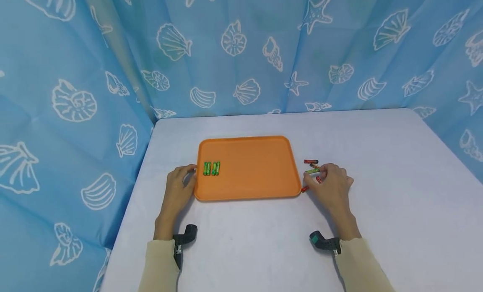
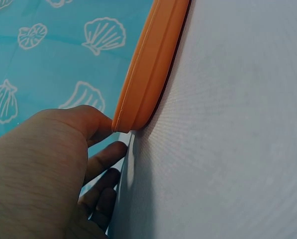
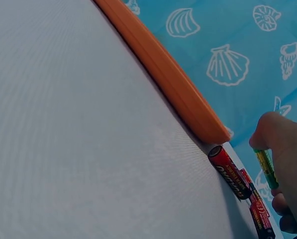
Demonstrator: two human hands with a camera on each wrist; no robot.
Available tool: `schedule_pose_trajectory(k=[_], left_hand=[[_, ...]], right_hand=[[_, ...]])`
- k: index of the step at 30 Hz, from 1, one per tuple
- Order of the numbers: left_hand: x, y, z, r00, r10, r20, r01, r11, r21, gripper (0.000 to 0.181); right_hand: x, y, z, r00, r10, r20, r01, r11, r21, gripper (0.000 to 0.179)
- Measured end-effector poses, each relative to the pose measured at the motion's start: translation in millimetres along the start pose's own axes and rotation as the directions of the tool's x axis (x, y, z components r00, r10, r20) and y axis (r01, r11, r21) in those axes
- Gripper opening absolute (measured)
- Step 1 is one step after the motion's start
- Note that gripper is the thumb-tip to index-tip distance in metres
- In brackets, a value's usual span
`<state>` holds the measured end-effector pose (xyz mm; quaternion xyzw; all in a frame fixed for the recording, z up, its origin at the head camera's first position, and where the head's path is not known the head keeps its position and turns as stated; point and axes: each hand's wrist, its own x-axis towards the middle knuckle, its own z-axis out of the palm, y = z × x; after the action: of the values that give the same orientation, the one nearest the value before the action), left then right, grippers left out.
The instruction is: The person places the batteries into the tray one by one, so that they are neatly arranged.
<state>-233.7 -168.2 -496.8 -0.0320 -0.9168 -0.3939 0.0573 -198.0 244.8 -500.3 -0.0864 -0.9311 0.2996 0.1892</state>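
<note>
Four-sided and orange, a shallow tray (image 1: 249, 170) lies on the white table. Several green batteries (image 1: 214, 169) stand side by side in a row near its left end. My left hand (image 1: 180, 185) is at the tray's left side, one digit touching the rim (image 2: 138, 94) and the other fingers loosely bent below. Just right of the tray, my right hand (image 1: 332, 185) pinches a green battery (image 3: 266, 168) between thumb and fingers. Red batteries (image 1: 311, 161) are scattered around and beneath that hand, one of them (image 3: 229, 171) close to the tray's corner.
A white cloth-like surface covers the table (image 1: 245, 241). Behind it and along the left hangs a blue curtain (image 1: 211, 53) with white shell prints. Each wrist wears a dark strapped camera, such as the right one (image 1: 320, 241).
</note>
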Motion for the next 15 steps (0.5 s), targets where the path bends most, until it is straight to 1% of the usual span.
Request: schedule_pose_trajectory(k=[4, 8, 11, 15], left_hand=[[-1.6, -2.9, 1.1, 1.000, 0.014, -0.006, -0.014, 1.000, -0.007, 0.036], [-0.5, -2.8, 0.8, 0.999, 0.031, -0.012, -0.031, 0.999, -0.010, 0.036], [0.4, -1.9, 0.2, 1.000, 0.025, -0.016, -0.025, 1.000, -0.015, 0.036], [-0.5, -2.9, 0.8, 1.000, 0.017, -0.012, -0.017, 1.000, -0.015, 0.036]], right_hand=[[-1.1, -0.9, 0.6, 1.000, -0.030, 0.004, 0.030, 0.999, 0.032, 0.045], [-1.2, -2.9, 0.6, 0.998, -0.066, 0.000, 0.066, 0.996, 0.060, 0.043], [-1.6, -4.0, 1.4, 0.996, -0.090, -0.004, 0.090, 0.992, 0.088, 0.043], [-3.7, -5.4, 2.5, 0.993, -0.118, -0.008, 0.118, 0.988, 0.101, 0.042]])
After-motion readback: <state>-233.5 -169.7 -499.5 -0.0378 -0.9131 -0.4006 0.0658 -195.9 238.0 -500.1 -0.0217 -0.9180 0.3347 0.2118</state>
